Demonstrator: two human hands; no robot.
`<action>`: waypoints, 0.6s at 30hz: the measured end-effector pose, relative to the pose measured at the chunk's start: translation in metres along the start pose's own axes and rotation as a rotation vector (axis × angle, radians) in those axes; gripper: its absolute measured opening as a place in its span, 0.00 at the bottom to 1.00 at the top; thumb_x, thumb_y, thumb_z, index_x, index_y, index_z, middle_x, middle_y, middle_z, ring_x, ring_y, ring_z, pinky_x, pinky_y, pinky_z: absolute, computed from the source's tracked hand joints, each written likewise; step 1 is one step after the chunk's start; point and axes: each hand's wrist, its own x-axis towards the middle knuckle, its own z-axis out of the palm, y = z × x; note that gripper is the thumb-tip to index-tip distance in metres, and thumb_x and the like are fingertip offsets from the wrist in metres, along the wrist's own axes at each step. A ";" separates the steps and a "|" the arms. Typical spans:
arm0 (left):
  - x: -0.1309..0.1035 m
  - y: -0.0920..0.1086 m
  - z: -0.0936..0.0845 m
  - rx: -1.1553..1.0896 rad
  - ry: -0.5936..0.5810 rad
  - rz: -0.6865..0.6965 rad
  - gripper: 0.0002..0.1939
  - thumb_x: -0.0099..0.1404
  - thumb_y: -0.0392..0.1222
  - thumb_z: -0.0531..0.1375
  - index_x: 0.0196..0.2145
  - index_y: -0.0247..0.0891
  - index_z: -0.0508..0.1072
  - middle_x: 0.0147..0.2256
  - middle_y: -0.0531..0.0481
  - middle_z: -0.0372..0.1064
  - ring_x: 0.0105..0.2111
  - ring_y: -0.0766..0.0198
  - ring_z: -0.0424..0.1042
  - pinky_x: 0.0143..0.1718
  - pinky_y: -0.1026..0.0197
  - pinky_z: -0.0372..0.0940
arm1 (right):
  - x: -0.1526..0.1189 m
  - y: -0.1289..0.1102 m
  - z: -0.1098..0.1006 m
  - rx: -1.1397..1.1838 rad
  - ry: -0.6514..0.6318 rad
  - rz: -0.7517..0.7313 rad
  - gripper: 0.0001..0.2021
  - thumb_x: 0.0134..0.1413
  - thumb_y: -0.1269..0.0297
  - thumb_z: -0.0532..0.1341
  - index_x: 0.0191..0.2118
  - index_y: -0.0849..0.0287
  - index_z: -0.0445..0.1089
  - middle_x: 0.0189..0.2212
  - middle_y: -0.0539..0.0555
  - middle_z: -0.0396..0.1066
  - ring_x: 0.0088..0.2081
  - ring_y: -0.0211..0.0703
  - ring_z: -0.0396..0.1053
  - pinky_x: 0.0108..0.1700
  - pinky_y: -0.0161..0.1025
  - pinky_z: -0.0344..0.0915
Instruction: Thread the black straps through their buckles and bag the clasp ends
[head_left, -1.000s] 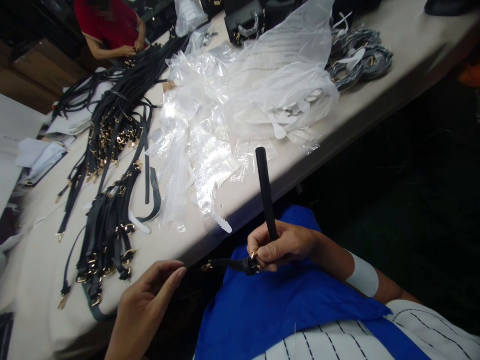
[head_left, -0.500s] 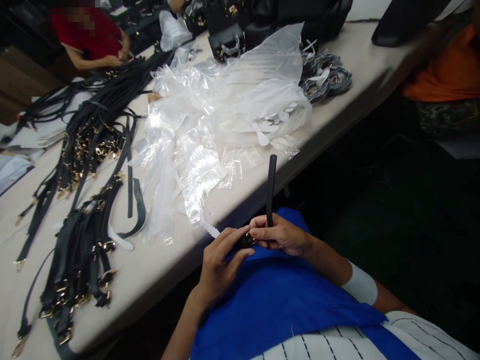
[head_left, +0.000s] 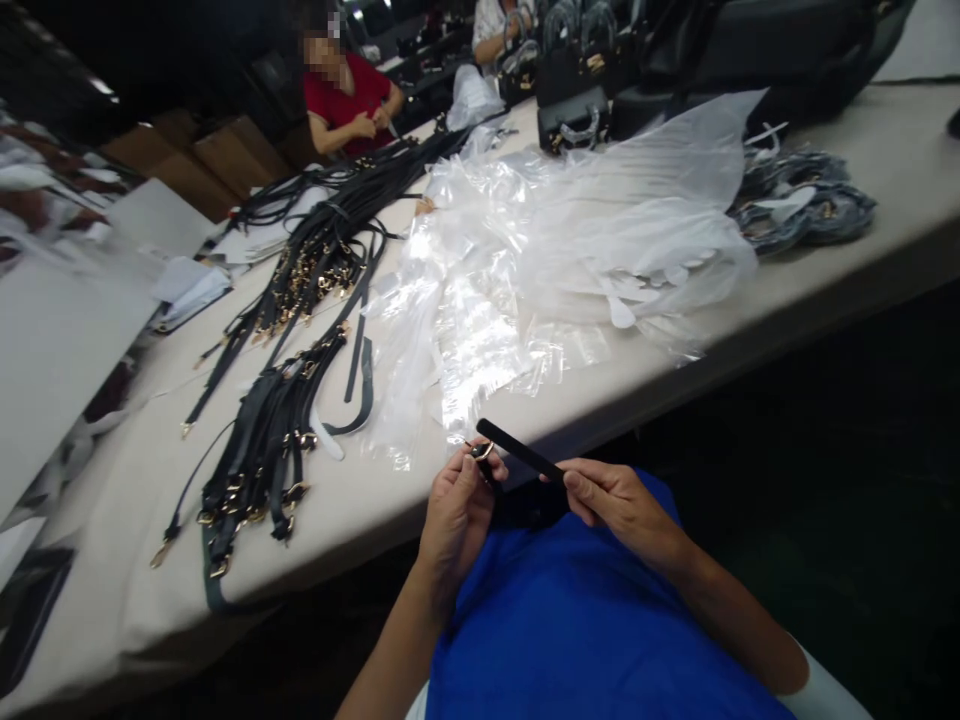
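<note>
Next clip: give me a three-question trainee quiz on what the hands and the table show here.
1. True or false: both hands grip one black strap.
2. Which hand pinches the end with the gold clasp: A) left hand B) right hand?
3. What lies on the table between the strap piles and the grey cords?

Key: 1 true; 2 A; 3 clear plastic bags.

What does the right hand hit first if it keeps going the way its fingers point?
The right hand points left and slightly up along the black strap it grips. Straight on, it would probably meet the left hand at the gold clasp; depth between them is unclear.
</note>
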 end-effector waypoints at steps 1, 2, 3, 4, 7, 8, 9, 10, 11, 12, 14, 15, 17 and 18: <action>0.001 0.002 -0.001 -0.069 0.017 -0.010 0.10 0.60 0.42 0.66 0.38 0.35 0.76 0.32 0.50 0.69 0.31 0.69 0.68 0.38 0.66 0.65 | 0.000 0.003 0.004 0.010 -0.012 0.032 0.23 0.60 0.47 0.57 0.44 0.65 0.73 0.16 0.45 0.55 0.21 0.33 0.51 0.26 0.35 0.49; 0.002 0.004 -0.002 -0.125 0.041 -0.010 0.09 0.59 0.41 0.67 0.37 0.35 0.76 0.32 0.50 0.70 0.30 0.70 0.69 0.38 0.67 0.66 | 0.000 0.006 0.008 0.022 -0.028 0.065 0.22 0.59 0.47 0.58 0.44 0.65 0.73 0.16 0.45 0.55 0.20 0.33 0.50 0.26 0.35 0.48; 0.002 0.006 -0.003 -0.168 0.068 -0.008 0.10 0.59 0.40 0.67 0.38 0.34 0.76 0.33 0.50 0.70 0.31 0.70 0.69 0.38 0.67 0.66 | 0.001 0.010 0.012 0.033 -0.044 0.093 0.23 0.59 0.47 0.58 0.43 0.65 0.73 0.16 0.45 0.55 0.20 0.33 0.49 0.25 0.35 0.47; 0.003 0.008 -0.004 -0.201 0.092 -0.009 0.11 0.58 0.40 0.67 0.39 0.34 0.76 0.34 0.50 0.71 0.31 0.70 0.70 0.39 0.67 0.67 | 0.001 0.013 0.016 0.041 -0.059 0.113 0.23 0.58 0.47 0.58 0.42 0.65 0.74 0.15 0.45 0.55 0.19 0.32 0.48 0.25 0.35 0.46; 0.003 0.012 -0.009 -0.258 0.138 -0.012 0.12 0.60 0.39 0.66 0.42 0.33 0.76 0.34 0.49 0.72 0.34 0.67 0.71 0.42 0.63 0.69 | 0.003 0.022 0.023 0.049 -0.099 0.142 0.23 0.58 0.46 0.57 0.41 0.65 0.74 0.15 0.45 0.55 0.19 0.32 0.47 0.24 0.34 0.44; 0.003 0.013 -0.011 -0.272 0.151 -0.012 0.12 0.61 0.39 0.65 0.43 0.32 0.76 0.34 0.49 0.72 0.34 0.66 0.71 0.43 0.63 0.69 | 0.004 0.024 0.024 0.054 -0.104 0.145 0.23 0.58 0.46 0.57 0.41 0.65 0.74 0.15 0.45 0.55 0.19 0.32 0.47 0.24 0.34 0.43; 0.003 0.014 -0.012 -0.285 0.163 -0.007 0.12 0.61 0.38 0.65 0.43 0.32 0.76 0.34 0.48 0.72 0.34 0.67 0.71 0.42 0.63 0.69 | 0.006 0.025 0.025 0.060 -0.105 0.148 0.23 0.58 0.46 0.57 0.41 0.65 0.74 0.14 0.44 0.55 0.19 0.31 0.47 0.24 0.34 0.43; 0.002 0.014 -0.014 -0.296 0.172 0.002 0.11 0.61 0.37 0.65 0.42 0.31 0.76 0.35 0.48 0.72 0.34 0.68 0.71 0.41 0.65 0.69 | 0.007 0.027 0.025 0.068 -0.104 0.150 0.23 0.59 0.46 0.57 0.41 0.65 0.74 0.14 0.44 0.55 0.19 0.31 0.46 0.24 0.34 0.43; 0.002 0.014 -0.015 -0.300 0.176 0.014 0.11 0.61 0.37 0.65 0.42 0.31 0.76 0.35 0.48 0.72 0.33 0.69 0.71 0.40 0.67 0.69 | 0.007 0.027 0.025 0.074 -0.100 0.152 0.23 0.59 0.47 0.57 0.41 0.65 0.73 0.14 0.44 0.54 0.19 0.31 0.46 0.24 0.34 0.43; 0.002 0.013 -0.016 -0.294 0.171 0.027 0.11 0.62 0.37 0.65 0.42 0.31 0.76 0.35 0.49 0.72 0.32 0.71 0.70 0.39 0.68 0.69 | 0.008 0.027 0.025 0.079 -0.094 0.153 0.22 0.59 0.47 0.57 0.41 0.65 0.73 0.14 0.44 0.54 0.19 0.31 0.47 0.24 0.34 0.43; 0.000 0.010 -0.018 -0.235 0.144 0.056 0.12 0.62 0.39 0.65 0.43 0.32 0.76 0.34 0.51 0.72 0.31 0.72 0.69 0.37 0.70 0.68 | 0.008 0.026 0.024 0.087 -0.089 0.151 0.22 0.59 0.47 0.57 0.40 0.65 0.73 0.14 0.44 0.54 0.19 0.31 0.47 0.24 0.34 0.43; -0.001 0.008 -0.018 -0.176 0.131 0.074 0.13 0.61 0.40 0.65 0.43 0.34 0.76 0.34 0.51 0.72 0.31 0.72 0.69 0.37 0.70 0.67 | 0.008 0.026 0.024 0.089 -0.089 0.149 0.22 0.59 0.47 0.57 0.40 0.65 0.73 0.14 0.44 0.55 0.19 0.31 0.47 0.24 0.34 0.44; -0.003 0.003 -0.019 0.027 0.116 0.124 0.14 0.62 0.43 0.65 0.44 0.37 0.77 0.34 0.51 0.73 0.32 0.71 0.69 0.38 0.69 0.66 | 0.008 0.023 0.023 0.090 -0.089 0.138 0.21 0.60 0.48 0.57 0.38 0.64 0.72 0.15 0.44 0.55 0.19 0.31 0.47 0.24 0.34 0.44; -0.004 0.000 -0.020 0.176 0.103 0.149 0.14 0.62 0.43 0.65 0.45 0.38 0.77 0.36 0.50 0.74 0.33 0.70 0.70 0.40 0.68 0.66 | 0.008 0.022 0.023 0.090 -0.085 0.126 0.21 0.60 0.48 0.57 0.37 0.64 0.72 0.15 0.44 0.55 0.19 0.31 0.48 0.25 0.34 0.45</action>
